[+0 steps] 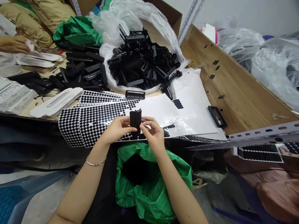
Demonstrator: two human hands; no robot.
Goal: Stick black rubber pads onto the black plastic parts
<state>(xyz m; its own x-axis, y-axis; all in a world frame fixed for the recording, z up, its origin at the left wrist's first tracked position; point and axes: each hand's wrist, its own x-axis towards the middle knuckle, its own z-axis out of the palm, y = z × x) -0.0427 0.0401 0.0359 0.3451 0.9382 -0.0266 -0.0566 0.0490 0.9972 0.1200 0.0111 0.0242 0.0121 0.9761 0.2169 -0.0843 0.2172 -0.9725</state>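
Note:
Both my hands hold a small black plastic part (135, 119) upright over the table's front edge. My left hand (118, 129) grips its left side with curled fingers; a thin silver bangle (95, 163) circles that wrist. My right hand (151, 132) pinches the part's right side with thumb and fingertips. Under the hands lie white sheets covered with black round stickers (98, 116). Straight ahead a clear plastic bag (140, 62) spills a heap of the same black parts.
An open green bag (151, 183) sits below my hands. Loose black parts (81, 70) and white cartons (56, 102) lie left. Another person's hand (14, 43) works at the far left. A wooden board (235, 90) with one black part (217, 116) slopes on the right.

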